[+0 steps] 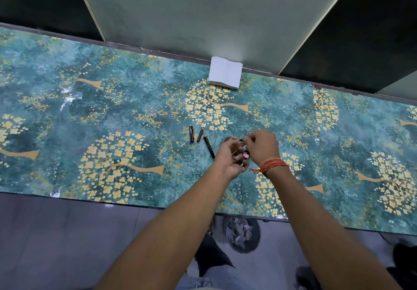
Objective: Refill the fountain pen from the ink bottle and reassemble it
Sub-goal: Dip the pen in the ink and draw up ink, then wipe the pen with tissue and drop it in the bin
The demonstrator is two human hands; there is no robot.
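The ink bottle [246,154], small with a reddish open mouth, stands on the patterned table [112,113] between my hands. My left hand [229,159] curls around its left side and steadies it. My right hand [262,147] pinches a small dark pen part [241,140] just above and behind the bottle; most of that part is hidden by my fingers. To the left lie three loose pieces: a black pen cap [191,133], a short dark piece with a red tip [200,135], and a long black barrel [209,147].
A stack of white tissues [225,72] sits at the table's far edge against a pale wall panel. A grey bin [242,233] with crumpled paper stands on the floor under the near edge. An orange thread band circles my right wrist.
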